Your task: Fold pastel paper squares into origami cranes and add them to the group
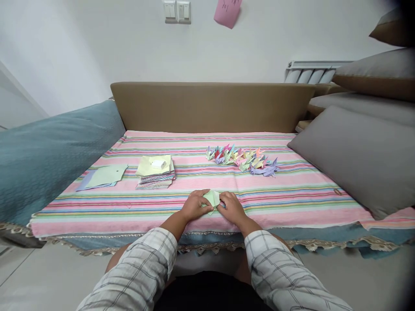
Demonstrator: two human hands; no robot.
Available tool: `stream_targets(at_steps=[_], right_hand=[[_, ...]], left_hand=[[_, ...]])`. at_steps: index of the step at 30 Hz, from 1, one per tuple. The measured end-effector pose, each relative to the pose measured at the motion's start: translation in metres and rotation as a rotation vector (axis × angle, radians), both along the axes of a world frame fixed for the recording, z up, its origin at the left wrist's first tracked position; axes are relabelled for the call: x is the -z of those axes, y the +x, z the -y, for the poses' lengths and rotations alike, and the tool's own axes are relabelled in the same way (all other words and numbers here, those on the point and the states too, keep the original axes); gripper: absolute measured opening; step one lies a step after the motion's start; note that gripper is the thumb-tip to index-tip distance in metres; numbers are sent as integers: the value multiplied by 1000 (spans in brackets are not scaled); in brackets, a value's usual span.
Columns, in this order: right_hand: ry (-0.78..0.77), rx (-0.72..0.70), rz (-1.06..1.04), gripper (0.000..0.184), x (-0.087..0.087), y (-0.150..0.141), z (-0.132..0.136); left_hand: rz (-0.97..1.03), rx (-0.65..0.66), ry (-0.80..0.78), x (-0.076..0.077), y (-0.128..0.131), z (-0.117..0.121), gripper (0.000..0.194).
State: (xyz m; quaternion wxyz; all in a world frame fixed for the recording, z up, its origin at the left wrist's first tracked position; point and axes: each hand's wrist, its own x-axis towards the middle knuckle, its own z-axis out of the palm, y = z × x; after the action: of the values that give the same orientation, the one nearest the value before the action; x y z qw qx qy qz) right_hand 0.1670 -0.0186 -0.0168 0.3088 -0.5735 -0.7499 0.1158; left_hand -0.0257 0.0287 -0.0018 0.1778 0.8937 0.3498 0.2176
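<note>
A light green sheet of origami paper (212, 198), partly folded, lies between my hands near the front of the striped cloth (191, 149). My left hand (196, 205) grips its left side, thumb on top and fingers curled. On the right edge, my right hand (231, 208) pinches the paper between thumb and fingers. The paper's lower corner points toward me; its underside is hidden. Farther back on the right sits a cluster of colourful folded paper cranes (241, 159).
Left of my hands stands a stack of square paper (155, 179) with a small white block (158, 164) on it. Loose green and purple sheets (108, 176) lie farther left. A grey cushion (356, 155) rests at the right, and a brown backrest (210, 107) runs behind.
</note>
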Motion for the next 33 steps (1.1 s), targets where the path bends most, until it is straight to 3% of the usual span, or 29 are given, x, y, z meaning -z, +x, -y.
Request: stream_targets(at_steps=[5, 11, 25, 30, 33], right_hand=[[6, -8, -7, 21, 2, 1, 0], [21, 14, 3, 16, 2, 1, 0], [61, 29, 47, 15, 7, 1, 0], [29, 42, 22, 16, 7, 0, -1], [14, 58, 6, 16, 6, 0, -1]], left_hand=[[43, -59, 16, -2, 5, 3, 19], [79, -140, 8, -5, 8, 7, 40], [68, -137, 18, -2, 8, 7, 45], [105, -214, -35, -1, 8, 7, 59], [110, -251, -39, 2, 8, 7, 57]])
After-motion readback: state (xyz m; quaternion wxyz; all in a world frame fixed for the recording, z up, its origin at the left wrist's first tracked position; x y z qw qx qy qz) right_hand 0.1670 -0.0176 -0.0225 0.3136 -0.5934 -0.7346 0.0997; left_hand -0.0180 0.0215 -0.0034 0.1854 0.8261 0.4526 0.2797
